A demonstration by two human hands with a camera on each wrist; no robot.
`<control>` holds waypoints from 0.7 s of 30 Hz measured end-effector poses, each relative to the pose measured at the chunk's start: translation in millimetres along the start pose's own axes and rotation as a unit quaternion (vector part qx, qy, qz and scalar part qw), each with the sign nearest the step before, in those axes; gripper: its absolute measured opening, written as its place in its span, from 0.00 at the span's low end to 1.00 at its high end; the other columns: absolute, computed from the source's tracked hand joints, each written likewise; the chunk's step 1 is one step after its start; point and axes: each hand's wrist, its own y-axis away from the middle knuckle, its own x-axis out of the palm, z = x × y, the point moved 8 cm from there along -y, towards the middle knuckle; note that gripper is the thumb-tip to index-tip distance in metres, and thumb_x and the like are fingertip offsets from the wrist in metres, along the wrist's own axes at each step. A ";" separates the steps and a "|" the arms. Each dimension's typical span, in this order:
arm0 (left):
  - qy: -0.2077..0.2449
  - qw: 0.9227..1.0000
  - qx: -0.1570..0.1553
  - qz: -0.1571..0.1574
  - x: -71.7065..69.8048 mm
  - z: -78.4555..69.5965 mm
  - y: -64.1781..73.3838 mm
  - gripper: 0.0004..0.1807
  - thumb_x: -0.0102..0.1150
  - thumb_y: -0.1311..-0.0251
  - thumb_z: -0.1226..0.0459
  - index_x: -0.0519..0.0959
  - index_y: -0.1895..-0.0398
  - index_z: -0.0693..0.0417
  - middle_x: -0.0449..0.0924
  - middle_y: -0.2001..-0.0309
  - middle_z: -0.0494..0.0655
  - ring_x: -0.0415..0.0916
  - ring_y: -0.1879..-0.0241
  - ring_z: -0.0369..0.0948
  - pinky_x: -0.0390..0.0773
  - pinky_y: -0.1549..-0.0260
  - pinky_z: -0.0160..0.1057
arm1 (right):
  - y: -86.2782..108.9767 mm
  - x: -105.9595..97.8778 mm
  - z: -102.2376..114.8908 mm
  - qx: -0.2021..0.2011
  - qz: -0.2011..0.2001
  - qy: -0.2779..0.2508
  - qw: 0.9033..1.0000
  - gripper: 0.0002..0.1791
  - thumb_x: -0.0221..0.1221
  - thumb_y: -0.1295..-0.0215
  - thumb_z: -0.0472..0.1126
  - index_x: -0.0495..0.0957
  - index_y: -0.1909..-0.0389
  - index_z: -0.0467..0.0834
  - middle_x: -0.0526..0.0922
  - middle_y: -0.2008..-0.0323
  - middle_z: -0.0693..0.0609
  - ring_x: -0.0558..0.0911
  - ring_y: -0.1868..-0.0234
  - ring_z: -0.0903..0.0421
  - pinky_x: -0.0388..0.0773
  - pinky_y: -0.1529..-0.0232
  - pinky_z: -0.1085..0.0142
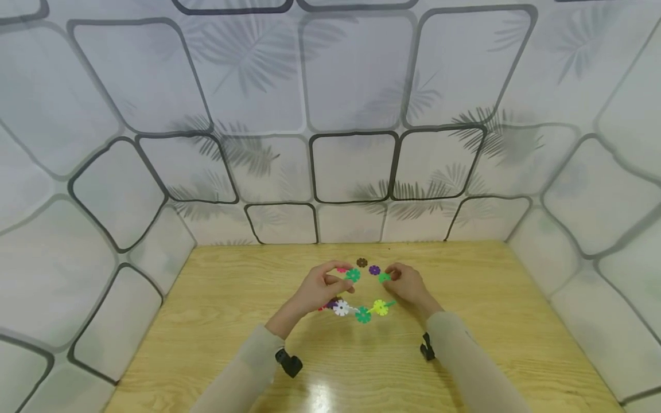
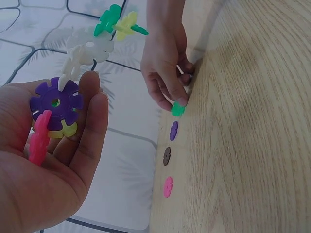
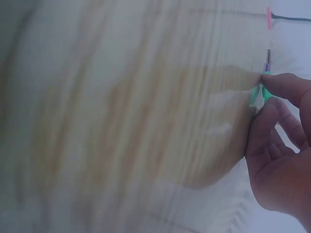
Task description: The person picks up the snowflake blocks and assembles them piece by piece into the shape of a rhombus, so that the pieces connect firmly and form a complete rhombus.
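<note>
My left hand (image 1: 321,287) holds a chain of interlocking plastic flower discs; a teal disc (image 1: 353,275) shows between its thumb and forefinger. Below the hand, the chain hangs in a curve with a white disc (image 1: 341,308), a green disc (image 1: 363,315) and a yellow disc (image 1: 380,307). In the left wrist view, a purple disc (image 2: 68,104) and a pink disc (image 2: 40,141) of the chain sit by the palm. Over the table's far part, my right hand (image 1: 409,285) pinches a loose green disc (image 2: 178,108) between thumb and fingertips, right at the tabletop.
Loose discs lie in a row on the wooden table (image 1: 206,344): purple (image 1: 374,270), brown (image 1: 362,263) and pink (image 2: 168,187). A patterned cloth wall (image 1: 351,166) closes off the back and sides. Each wrist wears a black strap mount (image 1: 289,363).
</note>
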 end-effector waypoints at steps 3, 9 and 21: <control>0.001 1.000 -0.001 0.000 -0.2 0.4 -0.6 0.21 0.60 0.24 0.64 0.75 0.31 0.56 0.88 0.56 0.71 0.46 0.89 0.33 0.53 0.86 0.32 | 2.6 -2.2 4.2 -0.009 -0.005 -0.007 1.000 0.16 0.68 0.34 0.37 0.80 0.47 0.40 0.84 0.56 0.42 0.81 0.55 0.47 0.81 0.52 0.52; -0.002 1.000 -0.003 0.001 -0.7 1.7 -0.8 0.23 0.60 0.24 0.64 0.74 0.30 0.59 0.88 0.56 0.71 0.47 0.89 0.32 0.53 0.86 0.31 | 9.8 -6.4 18.5 -0.039 0.000 -0.030 0.999 0.13 0.65 0.32 0.33 0.80 0.49 0.38 0.85 0.55 0.40 0.83 0.55 0.49 0.82 0.55 0.58; 0.000 1.000 -0.023 -0.019 -5.8 2.3 0.6 0.23 0.63 0.27 0.65 0.76 0.30 0.51 0.90 0.55 0.66 0.49 0.89 0.32 0.55 0.86 0.31 | 19.5 -24.3 53.3 -0.082 -0.004 -0.069 0.994 0.10 0.63 0.28 0.33 0.82 0.49 0.34 0.87 0.54 0.37 0.83 0.72 0.55 0.82 0.72 0.68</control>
